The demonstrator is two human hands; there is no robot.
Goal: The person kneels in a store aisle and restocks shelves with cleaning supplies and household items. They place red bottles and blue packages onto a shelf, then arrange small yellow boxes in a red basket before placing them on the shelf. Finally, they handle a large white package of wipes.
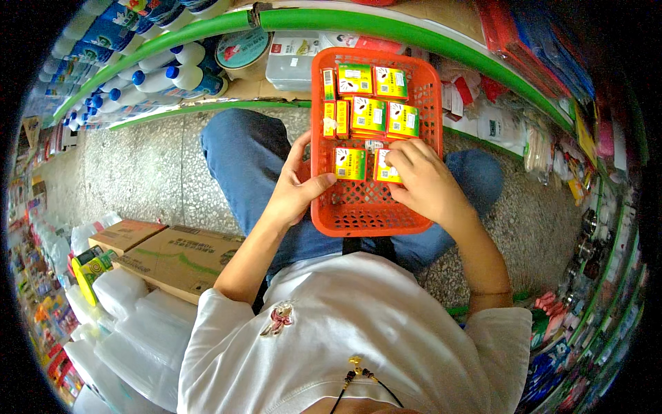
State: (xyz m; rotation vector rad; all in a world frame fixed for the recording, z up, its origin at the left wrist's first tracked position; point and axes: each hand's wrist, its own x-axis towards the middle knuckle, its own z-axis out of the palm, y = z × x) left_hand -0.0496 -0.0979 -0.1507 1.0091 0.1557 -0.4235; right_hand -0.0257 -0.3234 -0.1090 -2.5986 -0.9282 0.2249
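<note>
An orange-red plastic basket (372, 226) with perforated walls rests over my lap. My left hand (296, 192) grips its left side, thumb over the rim. Inside, small yellow, green and red cardboard boxes (367, 117) form stacks in two rows at the far end, several with white stickers. At the left of these rows, a few narrow boxes (336, 119) show their sides. Nearer me lies another box (350, 163), close to my left thumb. To its right, my right hand (426, 181) has its fingers on a similar box (384, 168), partly hidden by them.
Green-edged shelves (362, 21) curve around the front, with blue-capped white bottles (186, 75) at left and a clear plastic container (294, 64) behind the basket. Cardboard cartons (181, 259) and plastic-wrapped packs (150, 331) stand at my left. Packaged goods (584, 279) hang at right.
</note>
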